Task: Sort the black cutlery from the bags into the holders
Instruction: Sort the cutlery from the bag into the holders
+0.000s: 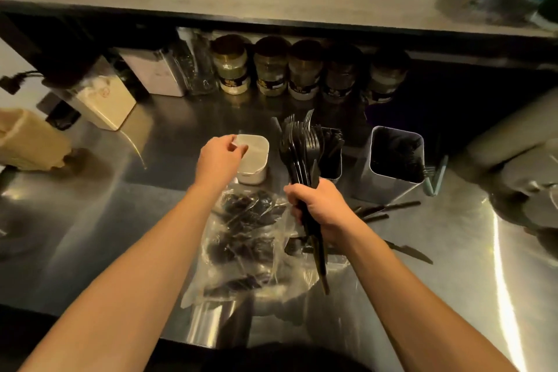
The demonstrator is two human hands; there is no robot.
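My right hand (320, 208) grips a thick bundle of black plastic forks (302, 148) by the handles, tines up, just in front of a steel holder (332, 157) that has black cutlery in it. A second steel holder (395, 157), also filled with black cutlery, stands to its right. My left hand (219, 160) reaches over a small white container (256, 160), fingers curled at its near rim. A clear plastic bag (241, 244) with black cutlery inside lies on the steel counter (105, 220) between my arms.
Loose black knives (386, 210) lie right of my right hand, another (410, 252) nearer me. Jars (268, 69) line the back under a shelf. White boxes (102, 100) and a brown paper bag (27, 142) sit at left; grey vessels (519, 160) at right.
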